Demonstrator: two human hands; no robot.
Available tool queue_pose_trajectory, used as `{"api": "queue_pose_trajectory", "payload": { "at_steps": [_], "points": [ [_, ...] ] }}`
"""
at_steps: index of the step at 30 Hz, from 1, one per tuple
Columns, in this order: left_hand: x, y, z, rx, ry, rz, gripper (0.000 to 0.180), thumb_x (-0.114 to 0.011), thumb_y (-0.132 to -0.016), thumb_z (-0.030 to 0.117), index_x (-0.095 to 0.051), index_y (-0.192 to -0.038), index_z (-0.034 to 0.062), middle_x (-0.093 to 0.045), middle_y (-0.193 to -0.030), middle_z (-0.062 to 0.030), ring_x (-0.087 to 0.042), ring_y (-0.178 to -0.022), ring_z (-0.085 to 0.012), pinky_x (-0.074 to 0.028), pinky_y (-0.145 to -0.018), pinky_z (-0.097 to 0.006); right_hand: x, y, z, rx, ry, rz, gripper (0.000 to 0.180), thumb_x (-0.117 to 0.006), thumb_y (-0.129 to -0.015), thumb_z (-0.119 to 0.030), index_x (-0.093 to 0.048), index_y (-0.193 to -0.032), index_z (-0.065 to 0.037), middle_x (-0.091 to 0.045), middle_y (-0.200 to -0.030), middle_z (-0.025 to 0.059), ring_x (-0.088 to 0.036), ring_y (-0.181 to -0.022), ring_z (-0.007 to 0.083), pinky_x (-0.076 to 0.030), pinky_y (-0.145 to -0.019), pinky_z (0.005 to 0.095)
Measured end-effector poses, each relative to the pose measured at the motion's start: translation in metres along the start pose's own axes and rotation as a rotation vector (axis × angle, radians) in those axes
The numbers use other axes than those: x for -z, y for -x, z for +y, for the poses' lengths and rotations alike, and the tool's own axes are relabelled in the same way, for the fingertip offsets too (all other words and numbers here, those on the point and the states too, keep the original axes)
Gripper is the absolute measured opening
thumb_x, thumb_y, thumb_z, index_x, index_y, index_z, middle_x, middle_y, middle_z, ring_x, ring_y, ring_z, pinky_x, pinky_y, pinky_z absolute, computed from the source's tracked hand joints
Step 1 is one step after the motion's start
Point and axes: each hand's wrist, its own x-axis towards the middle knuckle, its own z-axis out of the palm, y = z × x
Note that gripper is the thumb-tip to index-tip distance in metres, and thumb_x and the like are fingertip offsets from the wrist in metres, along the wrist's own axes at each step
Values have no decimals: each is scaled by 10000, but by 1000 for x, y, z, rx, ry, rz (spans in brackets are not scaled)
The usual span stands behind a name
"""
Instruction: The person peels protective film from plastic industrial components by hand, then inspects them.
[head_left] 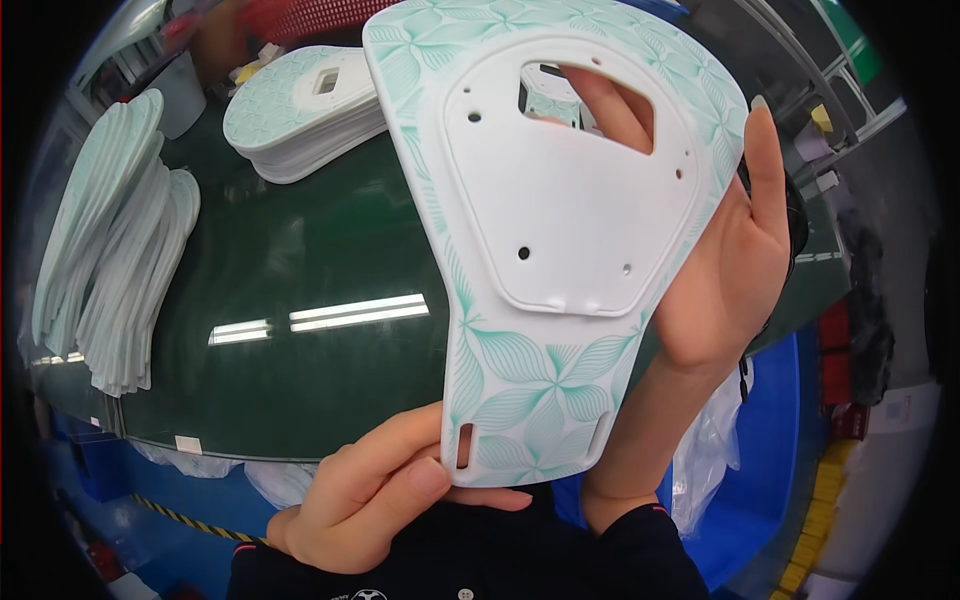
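Above the dark green table (pixel 300 250), close to the camera: one white plastic panel (pixel 560 230) with teal leaf pattern, being held upright. Left hand (pixel 370 495) is pinching its lower corner, thumb and fingers clamped on the edge. Right hand (pixel 720 270) is gripping the right edge from behind, a finger showing through the cut-out. Similar panels are lying stacked behind (pixel 300 110) and fanned at left (pixel 110 240).

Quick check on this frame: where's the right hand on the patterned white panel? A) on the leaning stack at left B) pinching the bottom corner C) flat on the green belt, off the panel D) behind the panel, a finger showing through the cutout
D: the right hand holds the panel from behind at its right edge, and a finger shows through the upper cutout; the left hand pinches the bottom corner.
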Motion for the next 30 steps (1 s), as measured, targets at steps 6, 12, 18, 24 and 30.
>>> {"api": "queue_pose_trajectory", "payload": {
  "at_steps": [6,12,18,24,30],
  "points": [
    [-9,2,5,-13,8,79,390,-283,-872,82,-227,-1201,-120,-391,-1153,-248,-438,-1052,-331,-397,-861,-432,56,-23,-10,-193,-173,-718,536,-278,-883,-337,-206,-1258,38,-278,-1292,178,-287,-1192,277,-218,-985,384],
    [-7,10,7,-11,29,105,383,-294,-864,81,-262,-1188,-120,-433,-1118,-240,-444,-1053,-318,-385,-864,-406,20,-4,10,4,-107,-473,503,-303,-882,-296,-221,-1247,41,-296,-1276,188,-326,-1170,277,-298,-947,392],
    [2,-27,-8,-329,-499,442,688,-418,-812,348,-93,-1291,-23,-229,-1300,-202,-248,-1210,-281,-193,-974,-359,-20,14,30,211,416,95,463,-403,-758,11,-243,-1180,117,-362,-1160,281,-336,-1111,436,-365,-881,459],
    [27,-25,-8,-528,-685,224,818,-639,-718,288,-136,-1283,-21,-174,-1326,-182,-146,-1242,-279,-135,-991,-378,-29,42,90,179,1627,-306,643,-529,-609,24,-349,-1225,-19,-203,-1313,226,-190,-1215,392,-197,-971,408],
    [30,-34,8,-448,142,227,581,-267,-877,393,-133,-1275,-8,-240,-1275,-219,-332,-1146,-331,-290,-947,-429,-21,61,56,333,1857,-164,587,-538,-664,-96,-367,-1224,-45,-233,-1302,218,-200,-1206,400,-195,-956,468]
  ]
}}
